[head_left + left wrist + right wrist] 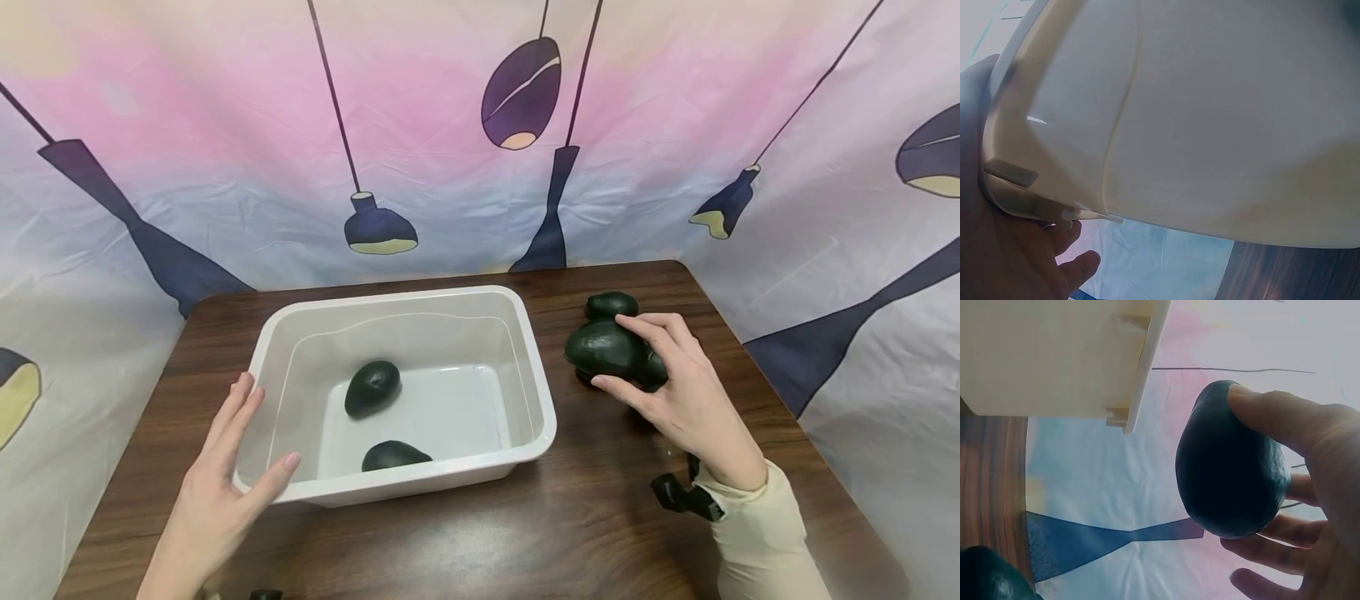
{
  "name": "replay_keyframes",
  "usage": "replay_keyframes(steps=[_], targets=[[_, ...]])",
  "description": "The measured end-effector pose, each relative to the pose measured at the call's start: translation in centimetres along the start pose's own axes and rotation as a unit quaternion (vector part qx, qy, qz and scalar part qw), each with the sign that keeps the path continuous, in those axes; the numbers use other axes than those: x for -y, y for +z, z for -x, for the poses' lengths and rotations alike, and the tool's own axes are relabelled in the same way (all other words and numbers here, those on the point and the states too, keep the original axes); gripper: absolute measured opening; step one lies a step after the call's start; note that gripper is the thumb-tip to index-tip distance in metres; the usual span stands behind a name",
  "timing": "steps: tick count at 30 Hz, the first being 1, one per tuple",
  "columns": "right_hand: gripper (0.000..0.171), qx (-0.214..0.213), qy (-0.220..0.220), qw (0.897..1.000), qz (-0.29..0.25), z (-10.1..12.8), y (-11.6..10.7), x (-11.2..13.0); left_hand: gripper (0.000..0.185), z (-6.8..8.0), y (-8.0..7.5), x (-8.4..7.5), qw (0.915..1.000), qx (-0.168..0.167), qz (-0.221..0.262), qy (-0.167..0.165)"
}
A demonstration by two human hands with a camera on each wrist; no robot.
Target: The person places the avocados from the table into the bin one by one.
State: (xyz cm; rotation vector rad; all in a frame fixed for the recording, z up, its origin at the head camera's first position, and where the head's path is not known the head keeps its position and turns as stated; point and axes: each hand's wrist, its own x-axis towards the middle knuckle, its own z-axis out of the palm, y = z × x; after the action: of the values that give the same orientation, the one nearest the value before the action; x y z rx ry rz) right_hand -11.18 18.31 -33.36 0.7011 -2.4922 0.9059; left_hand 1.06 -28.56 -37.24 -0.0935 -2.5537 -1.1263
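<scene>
A staged recording booth: printed backdrop (pixel 450 167) curtains the wooden table (pixel 585 517)

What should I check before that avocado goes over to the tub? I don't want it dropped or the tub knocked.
1. Grip: right hand curls fingers and thumb round the held avocado: ok.
2. Avocado lifted off the table: cannot tell.
3. Tub steadied: left hand rests open against the white tub corner: ok.
4. Landing room: two avocados in the tub, right half bare: ok.
5. Other avocado behind may get nudged: cannot tell.
</scene>
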Motion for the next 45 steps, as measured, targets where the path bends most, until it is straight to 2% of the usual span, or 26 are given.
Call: replay_keyframes(steps=[11, 31, 45], targets=[[0.081, -0.002, -0.033, 0.999, -0.011, -0.7, 0.1, 1.4, 0.088, -0.2, -0.1, -0.2, 1.0, -0.004, 0.003, 0.005], [0.082, 0.006, -0.055, 0.998, -0.018, -1.6, 0.4, 2.3, 0.086, -0.2, -0.1, -0.1, 1.0, 0.0, 0.001, -0.001], [0.078, 0.016, -0.069, 0.997, -0.031, -2.1, 0.7, 2.9, 0.086, 0.0, -0.1, -0.2, 1.0, 0.0, -0.001, -0.001]])
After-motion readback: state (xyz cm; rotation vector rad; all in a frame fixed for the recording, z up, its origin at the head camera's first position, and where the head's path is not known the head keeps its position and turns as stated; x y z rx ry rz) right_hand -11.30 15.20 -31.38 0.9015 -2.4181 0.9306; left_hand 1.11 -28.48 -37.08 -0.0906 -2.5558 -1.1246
